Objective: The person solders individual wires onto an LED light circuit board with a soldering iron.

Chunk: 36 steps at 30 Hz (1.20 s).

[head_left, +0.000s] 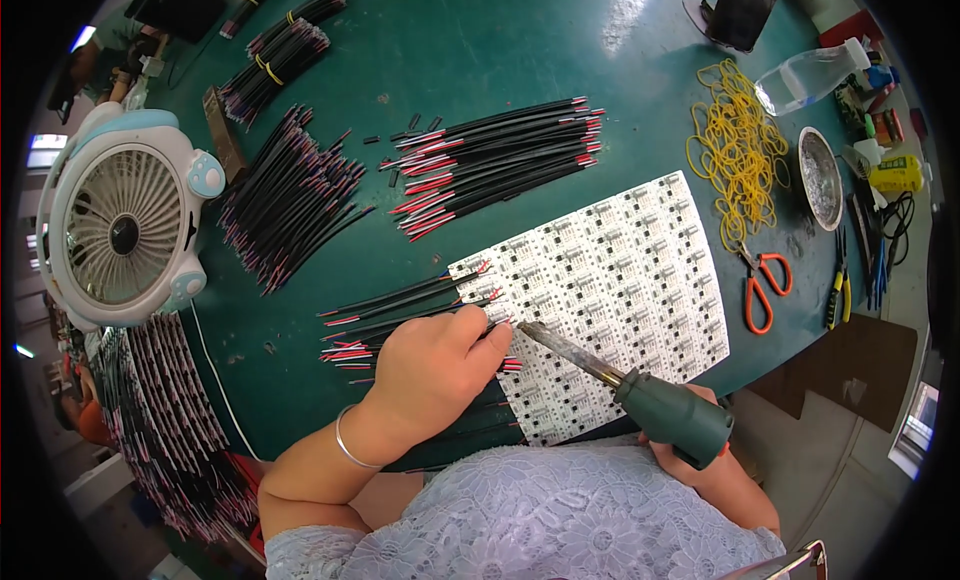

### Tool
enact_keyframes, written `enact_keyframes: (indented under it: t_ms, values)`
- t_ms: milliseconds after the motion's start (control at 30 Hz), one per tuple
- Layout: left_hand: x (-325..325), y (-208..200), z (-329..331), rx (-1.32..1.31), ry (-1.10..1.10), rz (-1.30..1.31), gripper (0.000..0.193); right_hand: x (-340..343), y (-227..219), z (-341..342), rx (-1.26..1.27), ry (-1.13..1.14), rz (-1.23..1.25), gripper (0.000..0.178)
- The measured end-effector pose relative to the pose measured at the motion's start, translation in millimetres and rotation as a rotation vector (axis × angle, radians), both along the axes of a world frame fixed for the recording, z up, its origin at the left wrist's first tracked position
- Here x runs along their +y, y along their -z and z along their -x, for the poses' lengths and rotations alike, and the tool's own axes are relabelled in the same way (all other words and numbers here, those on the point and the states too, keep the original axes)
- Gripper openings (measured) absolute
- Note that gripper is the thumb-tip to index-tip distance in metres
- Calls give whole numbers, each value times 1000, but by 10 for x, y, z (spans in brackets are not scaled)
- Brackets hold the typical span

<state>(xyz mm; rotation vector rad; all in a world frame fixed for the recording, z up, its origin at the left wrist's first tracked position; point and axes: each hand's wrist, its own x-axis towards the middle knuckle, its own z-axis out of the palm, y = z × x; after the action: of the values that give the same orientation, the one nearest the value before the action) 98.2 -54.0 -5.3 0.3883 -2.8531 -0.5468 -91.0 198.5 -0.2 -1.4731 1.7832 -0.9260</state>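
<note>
Low in the frame, the right hand (700,460) is mostly hidden behind the fat green handle of the soldering iron (640,395) it grips; only knuckles show below it. The iron's dull metal tip slants up-left and meets the white circuit sheet (620,280) at centre. Just left of it, the left hand (435,365), thin silver bangle on the wrist, has its fingers curled shut, pinching a black wire (400,305) against the sheet's left edge. The wire end itself is too small to make out under the fingertips. More red-tipped wires lie beneath that hand, partly covered. The sheet is a flat grid of small printed squares on the dark green table (480,60). Further up, a loose bundle of wires (500,160) fans out. At right, a tangle of yellow rubber bands (738,150) and orange-handled scissors (765,285). Far left, a round white fan (120,230), its edge bent by the lens.
</note>
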Motion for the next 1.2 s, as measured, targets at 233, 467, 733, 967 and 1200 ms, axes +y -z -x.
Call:
enact_keyframes:
  t_ms: [233,467,733,967,1200]
  values:
    - [24,-27,-3,7,72,139,25,-124,122,-67,-952,474,25,60]
    - [-119,-184,-452,-110,-78,182,27,-370,208,-59,-1000,583,159,65]
    - [-36,-421,-674,256,-490,251,29,-382,187,-97,-1007,631,173,67]
    - [359,155,-183,182,-149,-136,25,54,12,-87,-683,390,-91,40]
    - [373,183,-149,140,-132,-125,42,229,91,-117,-380,191,-33,57]
